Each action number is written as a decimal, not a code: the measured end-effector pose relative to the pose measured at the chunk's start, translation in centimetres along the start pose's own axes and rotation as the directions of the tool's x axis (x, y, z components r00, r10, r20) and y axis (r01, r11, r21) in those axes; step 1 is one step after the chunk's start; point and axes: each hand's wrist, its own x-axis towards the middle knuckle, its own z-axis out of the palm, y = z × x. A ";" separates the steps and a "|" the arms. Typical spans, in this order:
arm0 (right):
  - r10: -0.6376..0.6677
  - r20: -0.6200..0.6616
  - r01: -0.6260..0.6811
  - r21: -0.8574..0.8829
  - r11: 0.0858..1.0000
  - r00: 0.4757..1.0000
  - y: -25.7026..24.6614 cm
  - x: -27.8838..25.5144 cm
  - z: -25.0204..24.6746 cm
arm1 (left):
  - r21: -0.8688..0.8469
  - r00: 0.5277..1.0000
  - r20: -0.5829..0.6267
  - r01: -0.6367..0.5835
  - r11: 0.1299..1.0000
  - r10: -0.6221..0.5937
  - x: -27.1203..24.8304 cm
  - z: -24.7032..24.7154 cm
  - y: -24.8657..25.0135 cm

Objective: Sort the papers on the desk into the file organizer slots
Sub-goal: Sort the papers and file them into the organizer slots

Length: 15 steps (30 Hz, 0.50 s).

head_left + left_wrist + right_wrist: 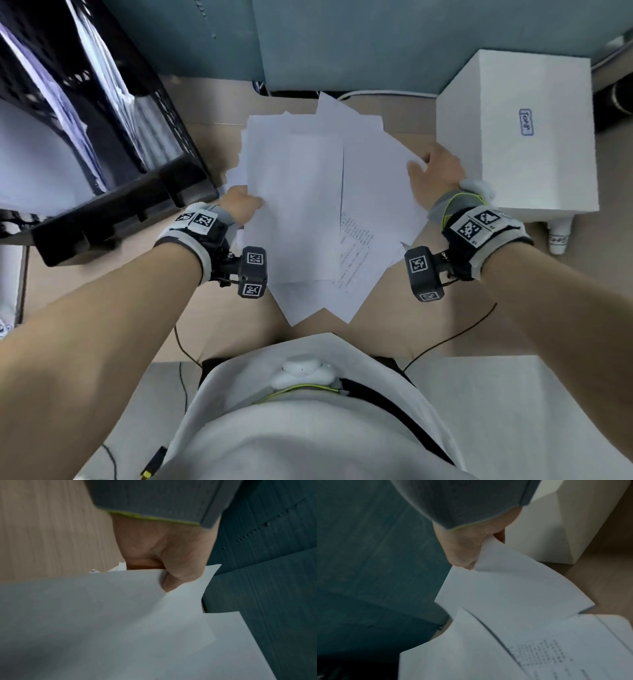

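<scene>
**A loose, fanned bundle held by its two side edges**

The person has both hands on the papers (pixel 308 205), lifted over the middle of the table (pixel 212 102) in front of the body. The left hand (pixel 239 205) pinches the left edge of the bundle, thumb on top and fingers (pixel 145 563) curled beneath. The right hand (pixel 436 174) grips the right edge the same way, thumb over the top sheet and the rest tucked under. The file organizer (pixel 113 192) stands at the table's left edge, black, with sheets already leaning in its slots.

The trouble I'd expect comes from how uneven the bundle is. The sheets are not squared: corners stick out toward the far edge and toward the near edge, and a printed page (pixel 356 246) lies skewed among blank ones. Each hand seems to catch only some of the sheets, so those in the middle may be held by friction alone and could slide out the near side if the bundle tips.

The right-hand sheet already bows in the right wrist view, so a harder pull might crease it. Carrying the bundle left as it is, stray corners could snag on the organizer's front lip. The white box (pixel 513 130) sits just beside the right hand, close enough for a knuckle to knock.
</scene>
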 end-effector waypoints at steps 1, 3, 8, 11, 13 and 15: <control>-0.038 -0.018 0.039 0.062 0.997 0.999 -1.0 -0.7 -0.4 | -0.024 1.000 0.014 -0.019 1.000 0.020 -0.2 -0.2 0.2; -0.202 -0.031 0.204 0.164 0.965 0.979 -3.1 -2.7 -0.3 | -0.071 0.994 0.070 -0.076 0.995 0.081 -1.1 -0.4 0.6; -0.567 0.182 0.539 0.182 0.822 0.803 -8.3 -8.3 1.3 | -0.398 0.962 0.122 -0.177 0.900 0.244 -4.9 -0.7 2.1; -0.599 0.245 0.595 0.098 0.798 0.763 -9.8 -10.2 2.1 | -0.553 0.958 0.132 -0.143 0.821 0.255 -7.2 -1.1 2.7; -0.612 0.269 0.621 0.063 0.781 0.744 -10.0 -11.1 2.4 | -0.568 0.949 0.177 -0.120 0.814 0.263 -7.8 -1.5 2.4; -0.681 0.278 0.701 0.037 0.712 0.677 -10.1 -12.0 2.8 | -0.472 0.952 0.150 -0.168 0.865 0.267 -8.1 -1.4 1.8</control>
